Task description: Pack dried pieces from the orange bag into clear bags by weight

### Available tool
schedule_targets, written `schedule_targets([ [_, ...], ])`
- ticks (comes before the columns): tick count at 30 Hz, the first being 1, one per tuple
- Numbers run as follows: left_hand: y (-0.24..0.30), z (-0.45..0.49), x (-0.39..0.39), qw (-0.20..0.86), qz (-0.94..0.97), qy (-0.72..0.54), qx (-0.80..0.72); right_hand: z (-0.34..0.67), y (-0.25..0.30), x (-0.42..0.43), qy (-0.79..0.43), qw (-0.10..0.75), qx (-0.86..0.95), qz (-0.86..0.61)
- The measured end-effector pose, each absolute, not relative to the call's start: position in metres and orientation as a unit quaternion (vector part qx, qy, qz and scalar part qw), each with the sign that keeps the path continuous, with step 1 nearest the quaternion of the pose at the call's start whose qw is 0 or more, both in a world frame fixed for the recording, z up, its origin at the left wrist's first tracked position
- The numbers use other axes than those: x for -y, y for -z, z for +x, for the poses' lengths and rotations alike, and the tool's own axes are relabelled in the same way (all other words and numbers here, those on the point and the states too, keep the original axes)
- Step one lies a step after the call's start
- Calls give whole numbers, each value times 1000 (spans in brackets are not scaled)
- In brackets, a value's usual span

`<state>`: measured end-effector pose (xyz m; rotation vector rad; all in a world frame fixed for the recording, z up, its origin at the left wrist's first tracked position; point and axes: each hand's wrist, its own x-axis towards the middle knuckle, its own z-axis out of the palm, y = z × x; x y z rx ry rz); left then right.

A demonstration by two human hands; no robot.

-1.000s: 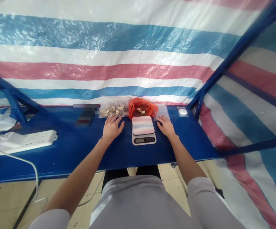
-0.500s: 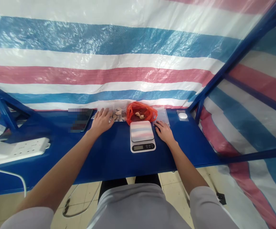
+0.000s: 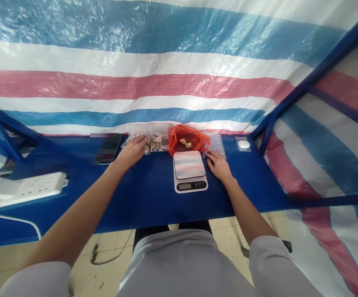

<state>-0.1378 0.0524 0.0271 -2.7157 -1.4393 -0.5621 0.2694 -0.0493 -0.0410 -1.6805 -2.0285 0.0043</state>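
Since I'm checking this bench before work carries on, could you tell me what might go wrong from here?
The left hand is on the clear bag of pale chunks, so pressing or tugging it could spill or crush pieces. The orange plastic bag sits tight behind the digital scale, so it might touch the platform and skew a reading.

My left hand lies against a clear plastic bag of pale chunks; my right hand rests on the blue tabletop, just beside a white digital kitchen scale.
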Motion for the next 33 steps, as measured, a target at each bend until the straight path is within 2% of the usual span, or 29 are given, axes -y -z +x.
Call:
schedule_targets([
  [16,-35,-136,-46,2,-833,279,477,268,35,50,-6,228,745,-627],
  [25,-59,-126,-23,-26,-757,399,517,267,27,57,-5,293,730,-618],
  [29,-70,-114,-4,-72,-701,476,526,261,11,62,15,323,729,-603],
  [33,-72,-94,14,-172,-645,556,496,247,-13,65,20,351,736,-579],
])
